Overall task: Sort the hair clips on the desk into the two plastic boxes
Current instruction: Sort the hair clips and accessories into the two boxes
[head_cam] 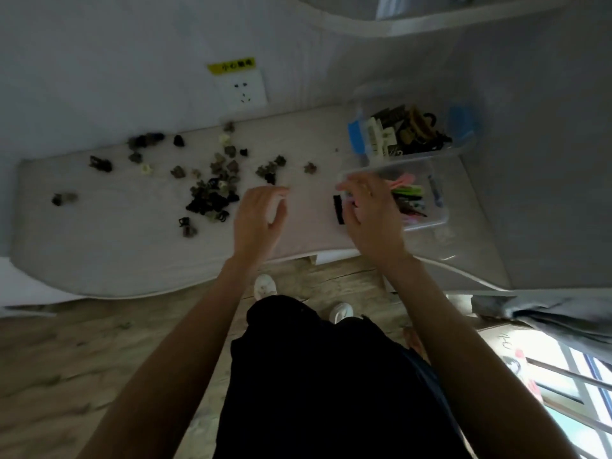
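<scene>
Several small dark and pale claw clips (212,193) lie scattered on the white desk (99,246), mostly left of centre. Two clear plastic boxes stand at the right. The far box (463,149) holds large cream, brown and black clips. The near box (440,220) holds pink, green and dark flat clips. My left hand (261,217) hovers over the desk's middle, fingers relaxed and holding nothing. My right hand (367,210) is over the near box's left end with its fingers loosely spread. A black strip (338,209) and a bit of pink show beside its thumb.
A wall socket (243,89) with a yellow label sits on the wall behind the desk. A grey wall panel rises right of the boxes. Below the desk edge are wooden floor, my dark trousers and white shoes (265,284). A window lies at the lower right.
</scene>
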`<state>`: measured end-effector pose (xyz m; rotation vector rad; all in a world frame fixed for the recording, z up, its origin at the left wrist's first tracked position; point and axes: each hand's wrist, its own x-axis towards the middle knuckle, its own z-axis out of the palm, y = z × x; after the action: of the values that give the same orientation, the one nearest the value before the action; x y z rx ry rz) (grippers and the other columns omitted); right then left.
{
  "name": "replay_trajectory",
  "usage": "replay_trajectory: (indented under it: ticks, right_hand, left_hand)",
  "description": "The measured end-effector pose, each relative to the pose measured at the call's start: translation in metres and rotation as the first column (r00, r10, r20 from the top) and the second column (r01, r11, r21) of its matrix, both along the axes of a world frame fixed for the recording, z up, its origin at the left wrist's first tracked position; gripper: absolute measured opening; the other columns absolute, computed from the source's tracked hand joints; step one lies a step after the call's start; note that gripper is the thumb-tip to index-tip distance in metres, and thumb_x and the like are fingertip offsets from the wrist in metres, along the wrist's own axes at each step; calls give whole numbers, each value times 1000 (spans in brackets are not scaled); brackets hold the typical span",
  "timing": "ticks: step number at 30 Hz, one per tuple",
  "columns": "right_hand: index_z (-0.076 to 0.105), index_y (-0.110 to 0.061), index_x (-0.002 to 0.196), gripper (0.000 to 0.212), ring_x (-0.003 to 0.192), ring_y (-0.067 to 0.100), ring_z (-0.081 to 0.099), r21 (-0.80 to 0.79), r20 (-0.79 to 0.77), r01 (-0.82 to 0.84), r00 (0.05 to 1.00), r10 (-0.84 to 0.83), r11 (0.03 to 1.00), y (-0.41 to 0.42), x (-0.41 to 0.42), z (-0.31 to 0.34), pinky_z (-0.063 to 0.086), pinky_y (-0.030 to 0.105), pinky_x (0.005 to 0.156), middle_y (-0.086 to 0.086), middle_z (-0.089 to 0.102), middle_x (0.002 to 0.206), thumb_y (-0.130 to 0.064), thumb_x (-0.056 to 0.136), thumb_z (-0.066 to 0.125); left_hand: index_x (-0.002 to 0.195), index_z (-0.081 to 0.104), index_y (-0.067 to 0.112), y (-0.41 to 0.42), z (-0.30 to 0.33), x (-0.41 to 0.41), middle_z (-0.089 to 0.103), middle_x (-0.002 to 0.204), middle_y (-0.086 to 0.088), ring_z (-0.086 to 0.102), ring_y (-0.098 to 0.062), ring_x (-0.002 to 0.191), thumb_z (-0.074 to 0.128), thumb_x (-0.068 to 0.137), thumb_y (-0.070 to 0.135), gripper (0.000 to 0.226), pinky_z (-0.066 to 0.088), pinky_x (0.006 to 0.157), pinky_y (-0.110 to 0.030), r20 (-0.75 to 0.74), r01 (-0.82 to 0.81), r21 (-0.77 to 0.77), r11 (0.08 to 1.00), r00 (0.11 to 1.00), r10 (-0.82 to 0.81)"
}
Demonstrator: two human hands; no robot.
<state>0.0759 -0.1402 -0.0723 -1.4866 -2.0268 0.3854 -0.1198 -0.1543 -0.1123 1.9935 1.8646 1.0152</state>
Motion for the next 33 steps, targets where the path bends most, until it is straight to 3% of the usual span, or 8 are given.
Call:
replay_trajectory:
  ticks: [6, 8, 11, 16, 21, 26, 30, 33]
  right_hand:
    - [31, -22, 142, 54, 143, 32, 14, -376, 28, -199, 974, 225, 905, 7, -70, -60, 19, 48, 114, 10, 22, 154, -38, 91, 43]
    - [26, -31, 143, 60, 143, 36, 5, -388, 114, -129, 976, 187, 913, 20, -86, -80, 10, 53, 114, 9, 14, 156, -50, 87, 34]
    - [23, -30, 144, 62, 143, 37, -1, -406, 148, 111, 987, -55, 907, 49, -95, -93, 2, 48, 116, 11, 6, 157, -50, 87, 36]
    - [16, -20, 146, 56, 144, 36, 2, -442, 110, 263, 965, -239, 857, 84, -112, -105, 4, 46, 119, 17, 5, 156, -31, 97, 39]
    - [33, -5, 139, 52, 141, 33, 14, -392, -12, 81, 996, -93, 916, 79, -187, -109, 13, 52, 117, 23, 29, 148, -37, 99, 25]
    - [29, -21, 143, 57, 144, 26, 10, -465, -118, -45, 993, -11, 884, 75, -243, -101, 10, 42, 118, 13, 15, 155, -47, 92, 23]
    - [38, -19, 137, 51, 141, 31, 17, -393, -97, -26, 995, -13, 919, 95, -244, -89, 18, 43, 116, 17, 18, 152, -43, 94, 29]
    - [43, -20, 133, 45, 137, 32, 21, -384, -88, 43, 993, -83, 922, 126, -235, -85, 22, 46, 115, 19, 23, 148, -37, 93, 34]
  left_hand:
    - [137, 36, 13, -44, -40, -95, 36, 143, -17, 29, -37, 135, 59, 67, 55, 85, 19, 111, -54, -103, -497, -319, 807, 865, 492]
    - [145, 17, 20, -46, -51, -114, 14, 153, -17, 8, -37, 142, 51, 52, 76, 114, 4, 112, -58, -106, -513, -502, 697, 836, 539]
    - [148, 5, 23, -39, -62, -122, 2, 156, -17, 0, -36, 144, 44, 44, 86, 127, 0, 114, -56, -105, -427, -540, 725, 889, 446]
    - [148, 0, 23, -7, -71, -124, -3, 157, -15, -6, -30, 145, 46, 59, 80, 115, -9, 112, -57, -146, -265, -529, 806, 964, 221]
    - [148, 0, 25, 31, -74, -129, -5, 158, -10, -11, -26, 145, 54, 78, 63, 96, -17, 109, -57, -207, -242, -520, 819, 966, 154]
    - [146, 15, 26, 51, -69, -167, 14, 156, -10, 5, -25, 145, 58, 74, 61, 91, -4, 114, -50, -145, -150, -454, 878, 985, 93]
    - [136, 40, 16, 36, -53, -224, 42, 140, -11, 33, -25, 130, 47, 82, 53, 66, 23, 109, -41, -55, -241, -253, 937, 970, 235]
    - [132, 45, 16, 10, -57, -269, 47, 137, -10, 39, -29, 127, 45, 86, 45, 55, 23, 107, -41, -69, -494, -178, 851, 869, 490]
